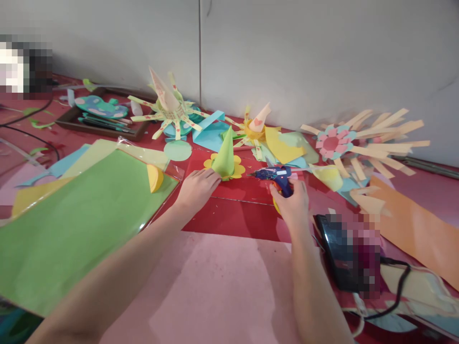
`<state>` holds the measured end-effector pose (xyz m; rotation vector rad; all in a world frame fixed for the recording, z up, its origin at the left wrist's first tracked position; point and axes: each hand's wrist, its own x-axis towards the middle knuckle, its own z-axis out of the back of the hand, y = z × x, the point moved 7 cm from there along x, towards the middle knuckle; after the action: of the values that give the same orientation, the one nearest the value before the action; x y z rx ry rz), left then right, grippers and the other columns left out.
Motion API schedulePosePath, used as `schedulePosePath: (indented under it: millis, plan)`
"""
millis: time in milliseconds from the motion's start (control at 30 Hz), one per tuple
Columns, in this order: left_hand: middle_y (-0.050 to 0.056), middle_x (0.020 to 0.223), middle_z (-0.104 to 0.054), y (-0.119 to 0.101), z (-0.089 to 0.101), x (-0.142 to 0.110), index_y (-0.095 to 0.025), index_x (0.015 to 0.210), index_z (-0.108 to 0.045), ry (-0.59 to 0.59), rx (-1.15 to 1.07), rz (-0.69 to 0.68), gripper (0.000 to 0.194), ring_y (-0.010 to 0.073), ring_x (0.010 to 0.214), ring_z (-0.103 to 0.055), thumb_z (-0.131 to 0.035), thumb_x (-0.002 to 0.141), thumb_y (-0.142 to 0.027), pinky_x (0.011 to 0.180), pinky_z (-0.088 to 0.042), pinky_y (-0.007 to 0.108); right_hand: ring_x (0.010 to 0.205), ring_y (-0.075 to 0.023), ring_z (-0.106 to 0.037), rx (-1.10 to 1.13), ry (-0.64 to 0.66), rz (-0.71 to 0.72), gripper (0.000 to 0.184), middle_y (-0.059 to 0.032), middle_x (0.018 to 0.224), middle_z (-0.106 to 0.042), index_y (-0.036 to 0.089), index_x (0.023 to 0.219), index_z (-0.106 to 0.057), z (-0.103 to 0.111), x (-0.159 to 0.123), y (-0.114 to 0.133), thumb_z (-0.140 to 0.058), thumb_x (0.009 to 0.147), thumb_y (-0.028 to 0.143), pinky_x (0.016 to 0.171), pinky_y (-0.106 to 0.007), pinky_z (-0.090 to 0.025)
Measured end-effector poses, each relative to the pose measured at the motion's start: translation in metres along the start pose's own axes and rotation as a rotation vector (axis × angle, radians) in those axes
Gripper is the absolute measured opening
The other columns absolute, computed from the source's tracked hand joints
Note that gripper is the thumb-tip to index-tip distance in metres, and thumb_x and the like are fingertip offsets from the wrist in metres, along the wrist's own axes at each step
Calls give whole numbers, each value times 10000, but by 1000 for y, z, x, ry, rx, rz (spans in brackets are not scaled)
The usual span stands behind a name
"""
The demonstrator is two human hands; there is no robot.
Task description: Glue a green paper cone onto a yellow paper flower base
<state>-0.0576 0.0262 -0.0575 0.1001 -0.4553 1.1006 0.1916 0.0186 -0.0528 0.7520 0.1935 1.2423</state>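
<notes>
A light green paper cone (224,155) stands upright on a yellow paper flower (238,170) in the middle of the red table. My left hand (199,190) reaches in from the left, its fingers bent together against the cone's base and the flower's left edge. Fingertip contact there is partly hidden. To the right, a dark blue hot glue gun (274,173) points left toward the flower. Around its handle my right hand (296,198) is closed, thumb on the near side. A yellow round item (276,204) shows just below the handle, partly covered.
Green paper (82,215) in clear wrap lies left, with a yellow folded piece (155,178) on it. Paper crafts (172,107) and a brown tray (103,125) stand near the wall. A black phone-like device (337,253) with cables lies right, beside orange paper (412,220).
</notes>
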Motion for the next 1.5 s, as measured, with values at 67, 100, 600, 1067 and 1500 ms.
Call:
schedulePosePath:
  millis: [67, 100, 600, 1067, 1500]
  plan:
    - [47, 863, -694, 0, 0, 0, -175, 873, -651, 6, 0, 6, 223, 179, 765, -638, -438, 927, -214, 640, -436, 302, 832, -209, -561, 0, 36, 5, 354, -41, 916, -578, 222, 901, -547, -1, 0, 0, -635, 667, 473, 743, -335, -433]
    - [47, 862, -691, -1, 0, 0, -175, 868, -648, 17, 5, 3, 219, 179, 761, -635, -438, 924, -206, 641, -435, 305, 841, -212, -563, -2, 50, 9, 353, -45, 927, -582, 222, 897, -547, -1, 0, 0, -633, 668, 478, 742, -336, -434]
    - [64, 912, -654, -12, -10, 1, -166, 948, -638, 201, 135, -67, 202, 203, 807, -622, -446, 894, -136, 696, -442, 327, 882, -238, -586, -44, 74, 16, 380, -76, 982, -617, 210, 920, -550, -4, 1, -2, -638, 668, 482, 740, -367, -451]
    - [52, 925, -689, -4, -11, 3, -186, 882, -682, 153, -39, 49, 238, 200, 834, -624, -455, 921, -249, 702, -451, 326, 925, -264, -591, -92, 112, -35, 478, -90, 1052, -602, 219, 975, -517, -5, -2, -2, -630, 647, 547, 726, -383, -457]
    - [38, 885, -672, 16, -13, 1, -199, 864, -651, 135, -281, 322, 141, 194, 827, -609, -514, 860, -236, 682, -453, 286, 929, -283, -600, -132, 202, -61, 455, -93, 1108, -556, 223, 1025, -480, -26, -25, 17, -632, 671, 464, 662, -375, -468]
